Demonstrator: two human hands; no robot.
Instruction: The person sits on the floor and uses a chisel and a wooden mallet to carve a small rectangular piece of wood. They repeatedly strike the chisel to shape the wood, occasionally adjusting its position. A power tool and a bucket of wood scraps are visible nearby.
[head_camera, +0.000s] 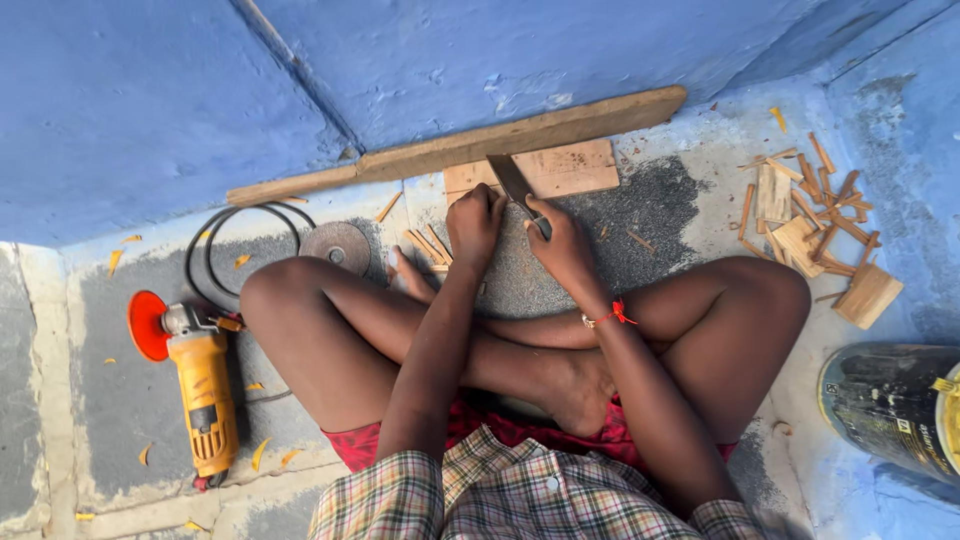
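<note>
On the grey floor (650, 200) between the person's crossed legs and the blue wall (450, 60), both bare hands worked at a broad metal blade (510, 180). Its flat end lay on a small wooden board (570, 165), which sat against a long plank (480, 145) running along the foot of the wall. The left hand (475, 222) was curled into a fist, fingers pressed together, just beside the blade's lower part; whether it gripped a piece of wood under the knuckles could not be told. The right hand (562, 245) was closed around the blade's handle end, fingers wrapped tight, with a red thread (615, 314) tied at the wrist. Thin wooden strips (430, 245) lay near the left hand, beside a foot. Well apart to the right, a heap of cut wood pieces (815, 215) was scattered on the floor, and a dark round container (895, 405) stood at the right edge. On the left, a yellow angle grinder (200, 390) with an orange guard lay on the floor, near a grey disc (337, 246) and a coiled black cable (235, 245). Small yellow shavings dotted the floor around the grinder.
</note>
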